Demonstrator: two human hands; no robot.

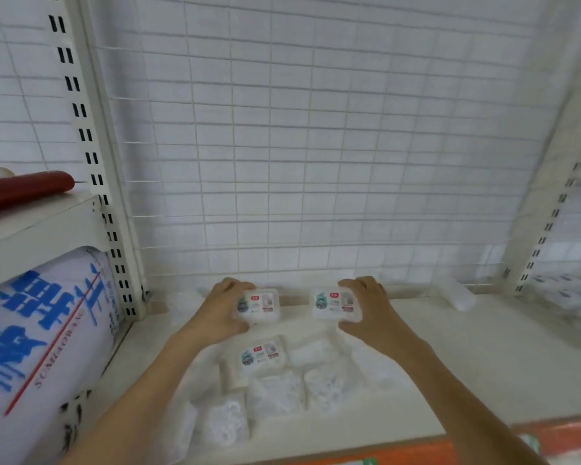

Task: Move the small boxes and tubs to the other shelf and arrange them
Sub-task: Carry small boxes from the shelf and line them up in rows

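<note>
On the white shelf [467, 357] lie several small clear boxes and tubs. My left hand [220, 312] grips one labelled small box [260, 305] from its left side, near the back of the shelf. My right hand [371, 305] grips a second labelled box [334, 305] from its right side. The two boxes sit side by side with a gap between them. A third labelled box [260, 357] lies in front of them, between my forearms. Clear tubs [275, 394] without labels lie closer to me; they are blurred.
A wire grid back panel [316, 146] closes the shelf behind. Slotted uprights [91, 156] stand at the left and right. A large white bag with blue print [44, 330] fills the left bay, under a shelf bearing a red roll [24, 189]. An orange price strip [399, 451] edges the shelf front.
</note>
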